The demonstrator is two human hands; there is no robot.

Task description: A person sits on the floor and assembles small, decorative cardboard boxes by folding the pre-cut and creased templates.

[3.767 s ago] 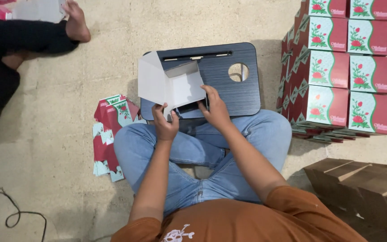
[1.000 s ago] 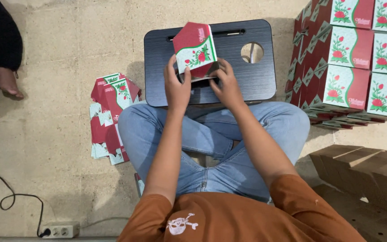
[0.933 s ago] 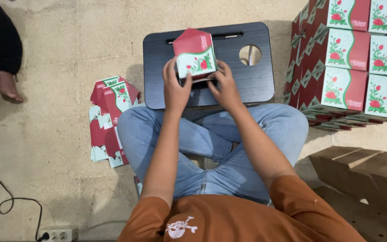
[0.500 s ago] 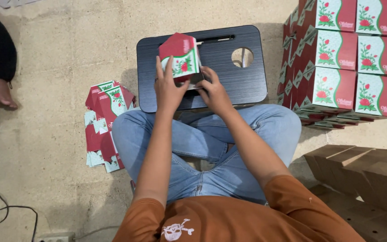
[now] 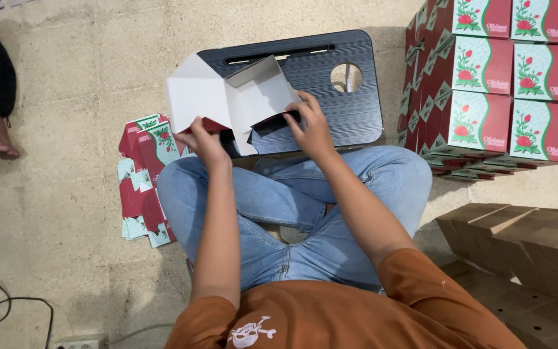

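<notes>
A half-folded carton, white inside facing up, is being gripped between both hands: its left edge is being pinched by the left hand, its right flap by the right hand, above a dark lap table.

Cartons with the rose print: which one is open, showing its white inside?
The carton in both hands over the black lap table; stacked cartons are closed, floor ones flat.

- A half-folded carton, white inside showing, was held over the dark lap table.
- Its lower left edge was gripped by the left hand.
- A flap was pinched by the right hand.
</notes>
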